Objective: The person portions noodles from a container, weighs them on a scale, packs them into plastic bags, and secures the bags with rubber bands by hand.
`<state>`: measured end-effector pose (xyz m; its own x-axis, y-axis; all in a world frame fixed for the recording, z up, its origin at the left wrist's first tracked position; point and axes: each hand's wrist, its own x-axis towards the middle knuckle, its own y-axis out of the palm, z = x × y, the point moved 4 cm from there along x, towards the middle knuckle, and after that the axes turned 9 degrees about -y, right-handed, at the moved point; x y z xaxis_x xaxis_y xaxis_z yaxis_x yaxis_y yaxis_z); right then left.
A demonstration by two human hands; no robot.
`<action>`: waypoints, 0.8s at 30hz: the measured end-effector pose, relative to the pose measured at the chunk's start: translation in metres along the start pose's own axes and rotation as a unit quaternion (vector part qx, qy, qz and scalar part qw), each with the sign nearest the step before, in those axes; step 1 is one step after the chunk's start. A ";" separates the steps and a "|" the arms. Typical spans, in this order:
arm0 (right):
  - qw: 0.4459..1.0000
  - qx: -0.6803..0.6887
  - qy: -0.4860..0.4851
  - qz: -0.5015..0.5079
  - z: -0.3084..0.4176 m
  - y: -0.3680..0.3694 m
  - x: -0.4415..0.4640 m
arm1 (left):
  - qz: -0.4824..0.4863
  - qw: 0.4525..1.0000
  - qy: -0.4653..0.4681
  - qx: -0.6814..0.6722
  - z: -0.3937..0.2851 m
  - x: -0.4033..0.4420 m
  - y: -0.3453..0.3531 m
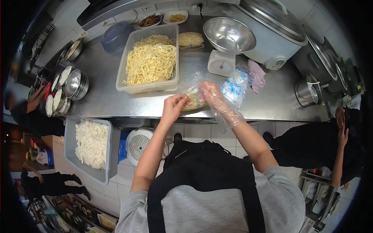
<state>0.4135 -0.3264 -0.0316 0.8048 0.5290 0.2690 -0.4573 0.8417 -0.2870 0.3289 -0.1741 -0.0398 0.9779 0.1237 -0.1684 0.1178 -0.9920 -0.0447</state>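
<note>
Plastic film and glare blur the small bag of noodles [192,101], pinched by both left hand [177,105] and gloved right hand [211,94]; noodles [151,60] heap the clear tub [149,88].

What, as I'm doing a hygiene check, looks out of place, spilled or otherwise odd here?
One oddity: the right hand wears a loose clear glove, while the left hand, also at the noodle bag, is bare. I see no spill on the counter.
</note>
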 end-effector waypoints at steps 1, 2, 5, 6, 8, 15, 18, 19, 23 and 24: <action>0.996 0.022 -0.084 -0.006 0.010 -0.003 0.002 | -0.003 1.000 0.013 -0.017 -0.010 0.000 -0.002; 0.995 0.044 -0.092 0.005 0.035 -0.009 0.007 | 0.011 0.999 0.038 -0.012 -0.022 0.004 -0.006; 0.987 0.035 -0.152 0.026 0.104 -0.040 0.036 | 0.011 0.992 0.114 -0.056 -0.089 0.002 -0.002; 0.989 0.024 -0.144 -0.010 0.128 -0.054 0.045 | 0.001 0.985 0.157 -0.065 -0.119 -0.005 0.002; 0.979 0.043 -0.192 -0.061 0.173 -0.086 0.064 | 0.006 0.968 0.248 -0.040 -0.169 -0.023 0.001; 0.898 0.092 -0.423 -0.077 0.169 -0.210 0.157 | -0.025 0.976 0.203 -0.074 -0.149 -0.024 -0.024; 0.956 0.046 -0.234 -0.170 0.138 -0.209 0.165 | -0.025 0.980 0.183 -0.075 -0.131 -0.032 -0.033; 0.956 0.046 -0.236 -0.167 0.138 -0.204 0.165 | -0.025 0.983 0.170 -0.068 -0.125 -0.034 -0.037; 0.941 0.197 -0.048 -0.271 0.087 -0.201 0.168 | -0.043 0.989 0.131 -0.062 -0.104 -0.044 -0.060; 0.943 0.220 -0.072 -0.240 0.079 -0.201 0.167 | -0.049 0.989 0.125 -0.060 -0.101 -0.047 -0.065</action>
<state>0.6101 -0.3981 0.1437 0.9138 0.0577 0.4021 -0.1908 0.9348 0.2997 0.2927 -0.1181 0.0705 0.9713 0.2236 0.0813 0.2181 -0.9733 0.0712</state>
